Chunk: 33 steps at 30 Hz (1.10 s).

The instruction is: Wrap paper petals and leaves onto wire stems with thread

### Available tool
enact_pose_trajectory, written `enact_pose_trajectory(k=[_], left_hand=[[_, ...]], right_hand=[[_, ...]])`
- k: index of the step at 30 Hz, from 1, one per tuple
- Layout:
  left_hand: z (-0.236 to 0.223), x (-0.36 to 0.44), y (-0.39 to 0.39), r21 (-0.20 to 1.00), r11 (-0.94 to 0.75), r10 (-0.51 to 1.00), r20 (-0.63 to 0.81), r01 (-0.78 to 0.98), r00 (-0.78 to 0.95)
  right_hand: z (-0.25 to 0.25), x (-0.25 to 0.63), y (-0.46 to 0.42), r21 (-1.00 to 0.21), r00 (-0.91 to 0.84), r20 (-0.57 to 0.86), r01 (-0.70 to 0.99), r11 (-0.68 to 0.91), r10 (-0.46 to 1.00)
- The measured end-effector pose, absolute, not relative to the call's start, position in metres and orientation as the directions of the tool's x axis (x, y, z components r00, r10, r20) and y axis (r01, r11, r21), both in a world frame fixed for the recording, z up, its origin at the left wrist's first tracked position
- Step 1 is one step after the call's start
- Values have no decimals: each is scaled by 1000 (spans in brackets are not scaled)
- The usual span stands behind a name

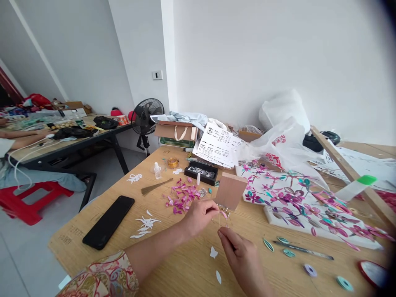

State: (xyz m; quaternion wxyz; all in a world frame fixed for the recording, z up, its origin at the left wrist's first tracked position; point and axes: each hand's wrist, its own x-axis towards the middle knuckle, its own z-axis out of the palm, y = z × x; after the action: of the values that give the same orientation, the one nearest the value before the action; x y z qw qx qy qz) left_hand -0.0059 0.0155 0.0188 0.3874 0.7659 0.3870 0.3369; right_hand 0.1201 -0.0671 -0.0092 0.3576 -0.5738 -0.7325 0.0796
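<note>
Though small in the head view, piece: a tiny pink paper flower (pixel 224 214) on a thin stem, light, flimsy, easily crushed.
Hold: by the stem, just below the bloom.
Left hand (pixel 200 214): fingertips pinched on it, probably.
Right hand (pixel 239 252): below, fingers closed at the stem's lower end.
Brown card (pixel 230 191): just beyond the left hand.
</note>
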Motion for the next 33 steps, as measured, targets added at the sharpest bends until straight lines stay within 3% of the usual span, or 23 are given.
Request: enact_pose_trajectory(k=[4,7,9,12,14,17,22,27,30,33], left_hand=[[17,-9,13,610,-697,650,313,378,693],[21,-9,7,653,-709,535,255,265,805],[23,-8,3,786,-582,561,203,208,803],[26,-6,-2,967,-199,690,22,161,723],[27,-5,-3,994,-2,742,-72,109,667],[27,-4,1,997,51,821,-70,49,566],[22,-4,11,975,-144,885,51,168,463],[15,-5,13,700,-584,770,315,411,555],[13,-7,12,574,-710,655,326,409,681],[16,-10,7,650,-704,569,275,286,775]], right_hand=[[6,129,-72,-316,-140,494,891,327,858],[14,145,-67,-374,-70,467,888,268,882],[12,155,-61,-501,11,416,837,219,909],[0,160,-53,-678,73,314,715,170,947],[-8,156,-51,-744,72,271,649,162,960],[-16,144,-52,-757,55,275,628,181,960],[-16,124,-61,-613,-50,341,745,262,939],[-3,118,-72,-379,-123,406,879,289,906],[11,127,-73,-287,-129,440,918,275,889],[18,144,-67,-348,-53,439,910,224,897]])
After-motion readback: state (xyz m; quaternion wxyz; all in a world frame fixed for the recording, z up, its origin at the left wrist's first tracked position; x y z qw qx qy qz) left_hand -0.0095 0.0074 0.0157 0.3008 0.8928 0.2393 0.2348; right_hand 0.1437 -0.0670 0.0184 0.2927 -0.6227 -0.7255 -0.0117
